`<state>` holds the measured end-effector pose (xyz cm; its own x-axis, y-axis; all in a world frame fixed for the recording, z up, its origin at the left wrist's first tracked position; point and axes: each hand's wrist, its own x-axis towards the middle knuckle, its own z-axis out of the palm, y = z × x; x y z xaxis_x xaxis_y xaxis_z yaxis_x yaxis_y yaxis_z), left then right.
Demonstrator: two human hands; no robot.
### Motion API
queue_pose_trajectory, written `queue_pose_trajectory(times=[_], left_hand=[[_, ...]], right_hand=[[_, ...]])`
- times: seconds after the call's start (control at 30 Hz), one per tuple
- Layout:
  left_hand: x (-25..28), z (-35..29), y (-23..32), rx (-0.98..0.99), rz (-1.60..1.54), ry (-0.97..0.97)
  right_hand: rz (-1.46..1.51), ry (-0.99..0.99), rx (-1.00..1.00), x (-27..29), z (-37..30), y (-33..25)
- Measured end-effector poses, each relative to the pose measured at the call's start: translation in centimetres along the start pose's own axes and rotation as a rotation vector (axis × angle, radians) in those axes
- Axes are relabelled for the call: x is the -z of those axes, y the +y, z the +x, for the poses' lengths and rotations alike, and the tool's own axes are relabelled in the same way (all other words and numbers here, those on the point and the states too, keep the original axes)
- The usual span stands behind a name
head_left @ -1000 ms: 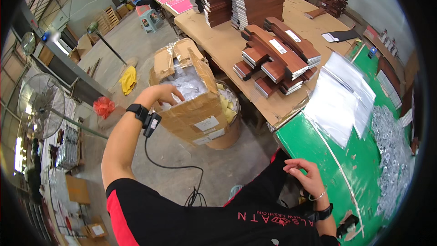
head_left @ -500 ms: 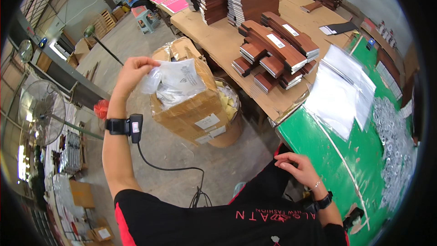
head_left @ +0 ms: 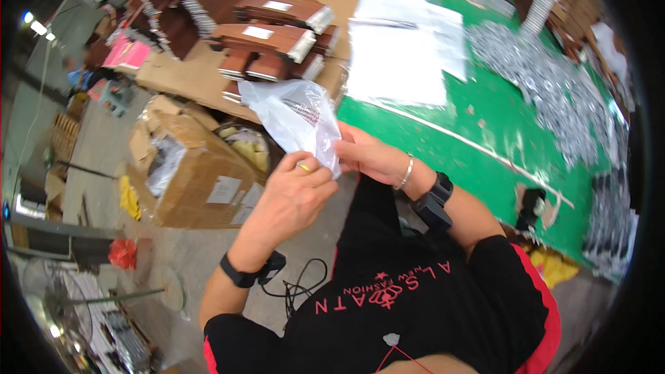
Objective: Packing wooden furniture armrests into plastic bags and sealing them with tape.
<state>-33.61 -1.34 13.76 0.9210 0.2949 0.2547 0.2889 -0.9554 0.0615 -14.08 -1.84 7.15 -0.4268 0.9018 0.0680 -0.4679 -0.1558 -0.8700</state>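
Both hands hold a translucent plastic bag (head_left: 294, 114) with printing on it, in front of my body. My left hand (head_left: 294, 194), with a ring on one finger, pinches the bag's near edge. My right hand (head_left: 368, 152) grips the same bag at its right side, its fingers partly behind the plastic. Just beyond the bag lie stacked dark brown wooden pieces (head_left: 270, 38) with white labels. To the left stands an open cardboard box (head_left: 197, 194) with clear plastic bags (head_left: 166, 159) inside.
A green-topped table (head_left: 415, 138) on the right carries flat clear plastic sheets (head_left: 395, 62) and a large heap of metal rings (head_left: 540, 90). Taller wooden stacks (head_left: 201, 0) stand on the cardboard-covered table. A cable (head_left: 298, 291) lies on the floor. A person (head_left: 82, 77) sits far left.
My left hand has brought the bag from over the cardboard box to in front of me. My right hand has come up and taken hold of it too. The view has turned right.
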Motion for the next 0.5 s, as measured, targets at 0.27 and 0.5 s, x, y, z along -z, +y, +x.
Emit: queue_pose_trajectory(times=[0.27, 0.5], left_hand=[[-11.2, 5.3, 2.3, 0.585, -0.9, 0.414], [-21.8, 11.0, 1.0, 0.873, -1.449, 0.628]], right_hand=[[-0.292, 0.608, 0.006, 6.7, -9.3, 2.1], [-0.059, 0.762, 0.161, 11.8, -13.6, 1.5]])
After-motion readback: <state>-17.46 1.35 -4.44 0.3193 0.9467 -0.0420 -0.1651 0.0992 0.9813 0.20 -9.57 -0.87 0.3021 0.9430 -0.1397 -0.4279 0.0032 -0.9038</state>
